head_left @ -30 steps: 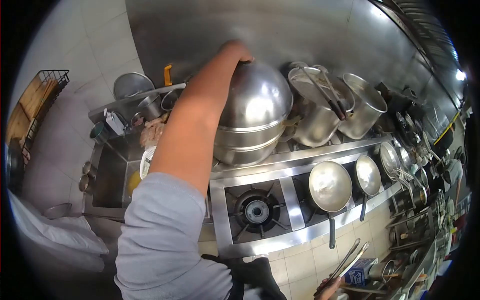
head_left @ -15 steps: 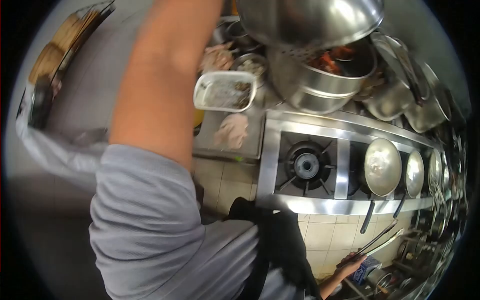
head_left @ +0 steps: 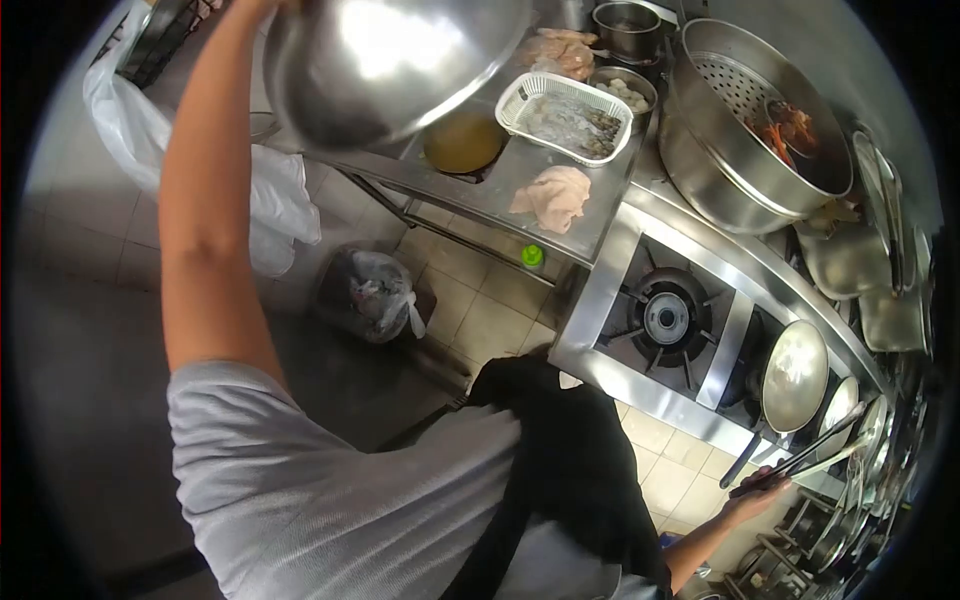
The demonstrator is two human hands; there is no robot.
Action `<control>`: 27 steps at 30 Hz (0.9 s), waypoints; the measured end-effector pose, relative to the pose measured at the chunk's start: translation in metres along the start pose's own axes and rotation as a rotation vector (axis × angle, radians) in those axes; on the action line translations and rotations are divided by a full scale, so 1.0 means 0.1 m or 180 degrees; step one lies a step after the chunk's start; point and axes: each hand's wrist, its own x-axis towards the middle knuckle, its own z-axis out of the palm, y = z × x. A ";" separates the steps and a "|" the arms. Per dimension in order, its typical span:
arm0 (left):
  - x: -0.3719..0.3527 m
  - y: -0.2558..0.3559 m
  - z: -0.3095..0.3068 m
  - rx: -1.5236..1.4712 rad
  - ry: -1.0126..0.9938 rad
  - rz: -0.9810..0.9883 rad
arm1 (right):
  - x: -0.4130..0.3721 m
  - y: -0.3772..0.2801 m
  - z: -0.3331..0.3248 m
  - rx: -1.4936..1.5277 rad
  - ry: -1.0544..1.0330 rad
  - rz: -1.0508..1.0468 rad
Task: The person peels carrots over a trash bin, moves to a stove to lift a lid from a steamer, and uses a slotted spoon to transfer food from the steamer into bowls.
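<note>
At the upper left, my left hand [head_left: 266, 6] is mostly cut off by the top edge. It holds up a large domed steel lid [head_left: 340, 80], tilted over the left part of the steel table; the fingers are hidden. Low on the right, my right hand [head_left: 765, 486] is closed around a pair of tongs [head_left: 822, 440], whose tips point up and right near the pans. A big steel pot [head_left: 700, 165] stands uncovered at the upper right. Inside it are a perforated insert [head_left: 725, 85] and some orange-red food [head_left: 790, 135].
On the steel table [head_left: 470, 205] are a white tray [head_left: 508, 112] of shrimp-like pieces, raw pale meat [head_left: 555, 198] and a bowl of yellowish liquid [head_left: 463, 145]. A gas burner [head_left: 667, 317] and a frying pan [head_left: 795, 375] are right. A bagged bin [head_left: 370, 290] stands below.
My left arm has carried the lid leftward, off the pot and over the table. My right hand has risen with the tongs towards the pans. The camera view has turned and shifted.
</note>
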 end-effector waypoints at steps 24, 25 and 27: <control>-1.14 -1.07 2.77 -0.0779 -0.1626 0.0089 | 0.92 -3.02 1.92 -0.4534 0.0148 -0.3852; -1.13 -1.11 2.88 -0.0800 -0.1647 0.0100 | 0.99 -3.07 2.03 -0.4813 0.0039 -0.3985; -1.07 -1.21 3.12 -0.1047 -0.1381 0.0278 | 1.10 -3.15 2.26 -0.5105 -0.0048 -0.4119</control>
